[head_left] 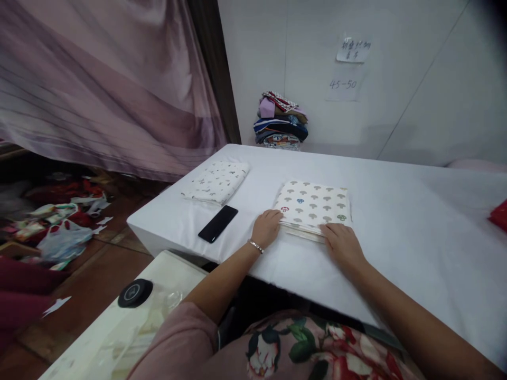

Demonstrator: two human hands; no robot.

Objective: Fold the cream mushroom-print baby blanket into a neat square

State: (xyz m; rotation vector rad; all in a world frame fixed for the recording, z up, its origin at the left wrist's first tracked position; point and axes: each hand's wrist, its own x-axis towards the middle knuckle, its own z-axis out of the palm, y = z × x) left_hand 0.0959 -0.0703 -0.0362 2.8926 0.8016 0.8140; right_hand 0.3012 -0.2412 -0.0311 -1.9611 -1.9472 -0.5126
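A folded white cloth (307, 203) printed with grey mushrooms, a few of them coloured, lies flat on the white-covered table in front of me. At its near left corner, my left hand (268, 228) is closed on the edge, a bracelet round the wrist. My right hand (344, 245) grips the near edge towards the right corner, fingers on top. Both thumbs are mostly hidden from view. Several fabric layers show along the near side between the hands.
Another folded white cloth (218, 182) with small dark prints rests at the table's far left. A black phone (217, 224) lies between it and my left arm. Piled fabrics (281, 121) stand behind the table (400, 221). A red item (499, 215) sits at the right edge.
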